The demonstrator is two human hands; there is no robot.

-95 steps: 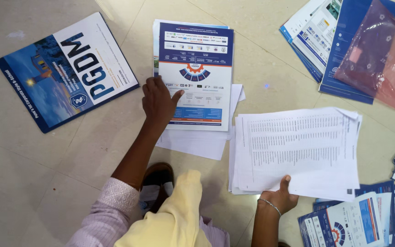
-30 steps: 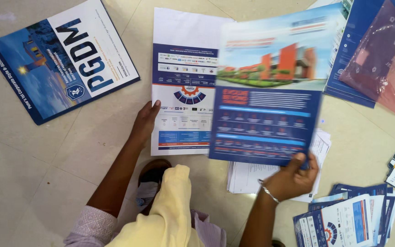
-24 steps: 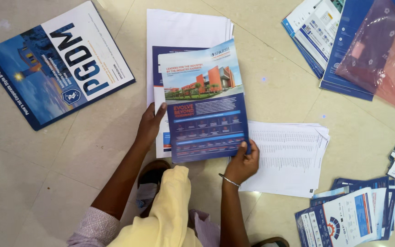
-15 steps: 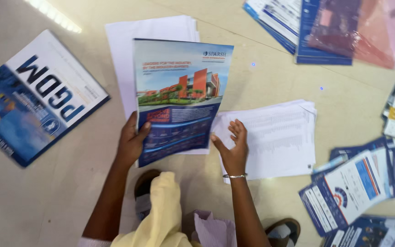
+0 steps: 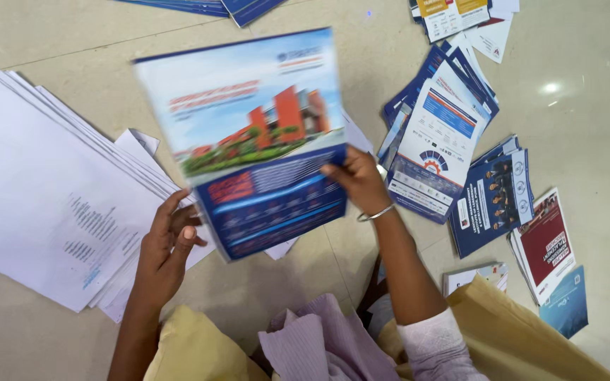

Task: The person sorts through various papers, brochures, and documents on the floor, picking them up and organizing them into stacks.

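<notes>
A glossy blue brochure with a photo of an orange-red building on its cover (image 5: 248, 134) is held up off the pale tiled floor (image 5: 587, 141), tilted and a little blurred, near the middle of the head view. The right hand (image 5: 358, 180) grips it at about 4 o'clock on the sheet, thumb on the printed face and the other fingers curled behind the edge, clamped on the paper; a thin silver bangle (image 5: 377, 213) circles that wrist. The left hand (image 5: 164, 247) sits at the brochure's 7 o'clock corner, fingers spread apart and loosely bent just beside the lower edge; whether they actually touch the paper cannot be told. Under and to 9 o'clock of the left hand lies a fanned stack of white printed sheets (image 5: 44, 190), flat on the floor. At 3 o'clock of the right hand spreads a loose pile of blue and white leaflets with a gear-shaped graphic (image 5: 435, 148), and beyond it at 4 o'clock a dark blue leaflet with small portraits (image 5: 492, 201) and a dark red and white booklet (image 5: 548, 236) lie side by side. More leaflets with yellow patches (image 5: 460, 14) lie at 1 o'clock near the top edge. A pale yellow cloth (image 5: 510, 339) and a lilac sleeve (image 5: 432, 349) fill the bottom.
</notes>
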